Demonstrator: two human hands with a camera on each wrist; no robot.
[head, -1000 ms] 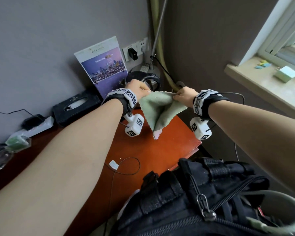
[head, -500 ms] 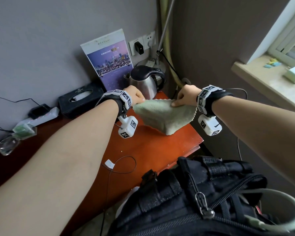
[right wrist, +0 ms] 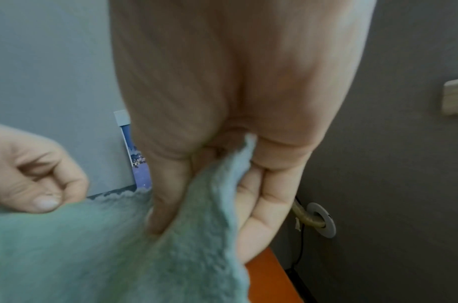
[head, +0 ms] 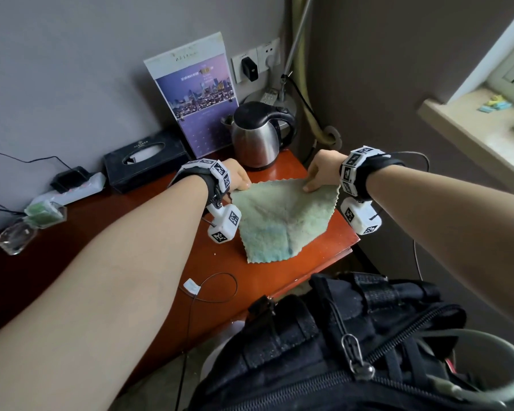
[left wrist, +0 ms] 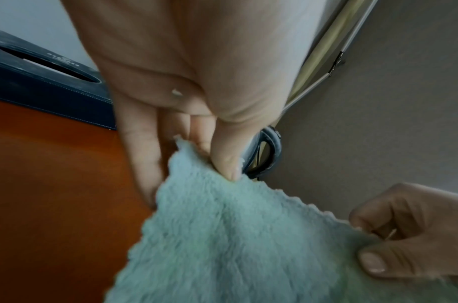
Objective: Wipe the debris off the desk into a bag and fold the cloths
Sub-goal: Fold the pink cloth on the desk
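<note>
A pale green fluffy cloth [head: 282, 221] lies spread on the red-brown desk [head: 244, 277] near its right end. My left hand [head: 239, 180] pinches the cloth's far left corner, thumb on top of the cloth [left wrist: 222, 235]. My right hand [head: 318, 175] pinches the far right corner, the cloth [right wrist: 119, 246] running between thumb and fingers. Both far corners are held slightly off the desk; the near part rests on the wood. A black bag [head: 353, 345] sits at the front right, below the desk edge.
A steel kettle [head: 257, 137] stands just behind the cloth, with a calendar [head: 196, 96] and a black tissue box [head: 144, 160] to its left. A power strip [head: 72, 188] and a small glass bottle [head: 18, 238] lie at far left. A thin cable with a white tag [head: 192, 286] loops on the near desk.
The cloth was hanging folded in the air between my hands; both hands came down and apart, and it now lies spread flat on the desk.
</note>
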